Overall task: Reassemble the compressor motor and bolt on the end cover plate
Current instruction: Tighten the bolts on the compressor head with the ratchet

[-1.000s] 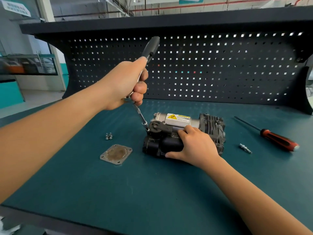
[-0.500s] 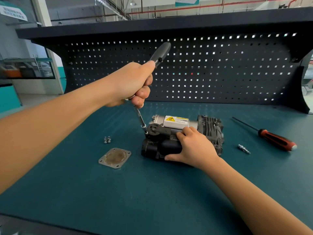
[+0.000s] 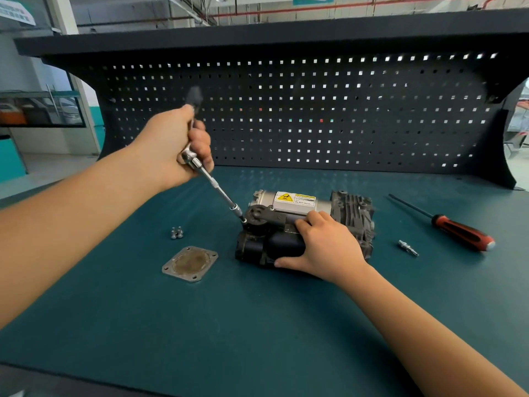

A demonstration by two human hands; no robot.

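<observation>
The compressor (image 3: 300, 224), black with a silver cylinder and a yellow warning label, lies on the green bench mat. My right hand (image 3: 326, 247) holds its black motor housing from above, thumb on the near side. My left hand (image 3: 174, 147) grips a ratchet wrench (image 3: 211, 181) by the handle; the extension slants down and its socket sits on a bolt at the compressor's upper left corner. The handle's black end is blurred. A square metal cover plate (image 3: 190, 263) lies flat to the compressor's left, with two small bolts (image 3: 177, 233) behind it.
A red-and-black screwdriver (image 3: 458, 232) and a small metal fitting (image 3: 408, 248) lie on the mat to the right of the compressor. A dark pegboard (image 3: 315, 116) stands at the back of the bench. The bench's front edge (image 3: 86, 379) runs across the bottom left.
My left hand has swung the ratchet handle from leaning right to nearly upright while the socket stays on the bolt. My right hand and the compressor have not moved.
</observation>
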